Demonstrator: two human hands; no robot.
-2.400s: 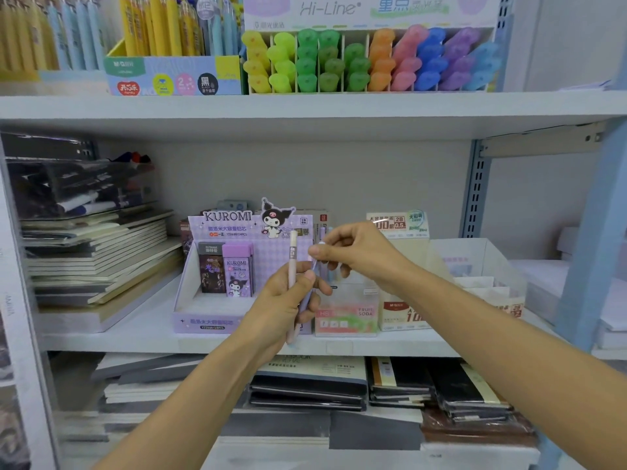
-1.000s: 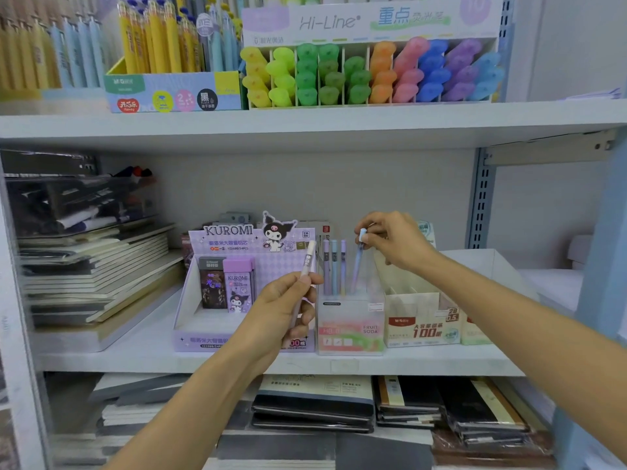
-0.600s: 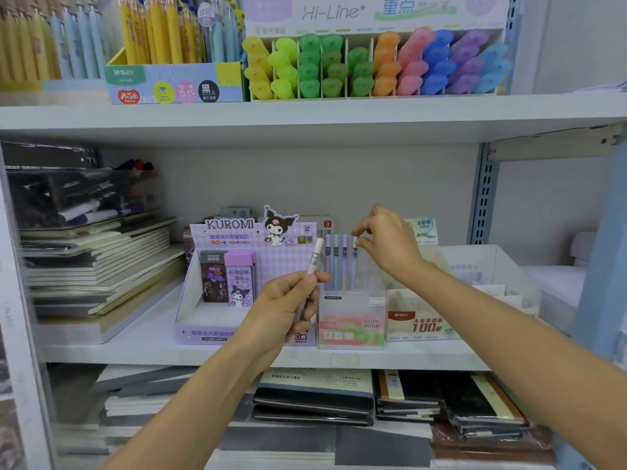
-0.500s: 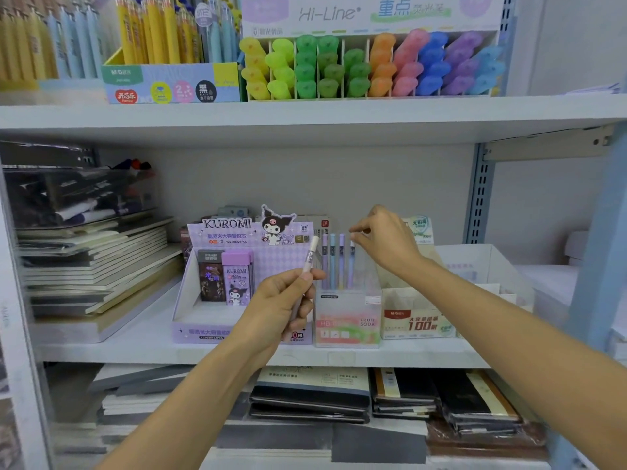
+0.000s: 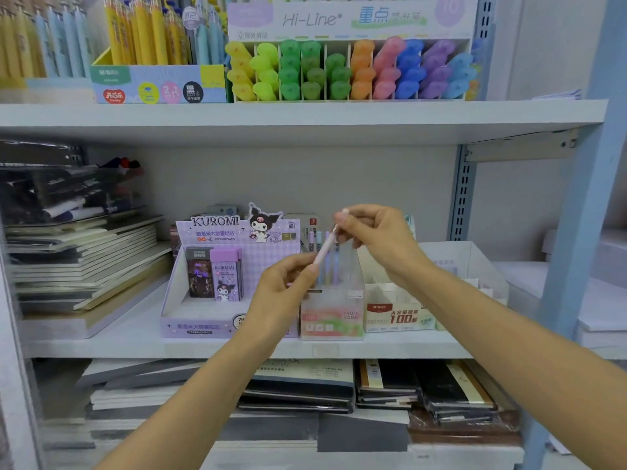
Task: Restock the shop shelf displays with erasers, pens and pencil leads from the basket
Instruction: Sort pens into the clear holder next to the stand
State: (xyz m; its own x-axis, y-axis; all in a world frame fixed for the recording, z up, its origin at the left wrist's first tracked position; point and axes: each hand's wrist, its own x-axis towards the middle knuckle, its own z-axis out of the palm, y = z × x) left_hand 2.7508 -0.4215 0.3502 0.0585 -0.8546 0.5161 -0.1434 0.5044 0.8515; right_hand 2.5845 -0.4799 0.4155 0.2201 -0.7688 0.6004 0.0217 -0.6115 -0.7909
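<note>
- A stack of notebooks [image 5: 84, 262] lies flat at the left end of the middle shelf [image 5: 101, 339], with dark plastic-wrapped packs on top of it.
- Just to its right stands a purple Kuromi display box [image 5: 203, 325]. Two lead cases [image 5: 217, 278], one dark and one lilac, stand upright side by side in its left half.
- The left hand [image 5: 283, 293] is raised in front of the right end of that box. Its grip pinches the lower end of a pale pink pen [image 5: 322, 252] between thumb and curled fingers.
- The pen is in the air, off the shelf. It slants up and to the right from the left hand to the right hand, in front of the pen holder.
- A clear pen holder [image 5: 332, 317] with a pink and green label sits on the shelf, touching the Kuromi box's right side. A few pastel pens [image 5: 335, 269] stand upright inside it.
- The right hand [image 5: 376, 235] is above and slightly behind the holder. Its grip pinches the upper end of the same pink pen, fingertips closed round it just below the cap.
- Right of the holder is a white lead box [image 5: 398, 317] with "100" printed in red.
- Further right, a clear tray [image 5: 475, 262] sits near the shelf upright.
</note>
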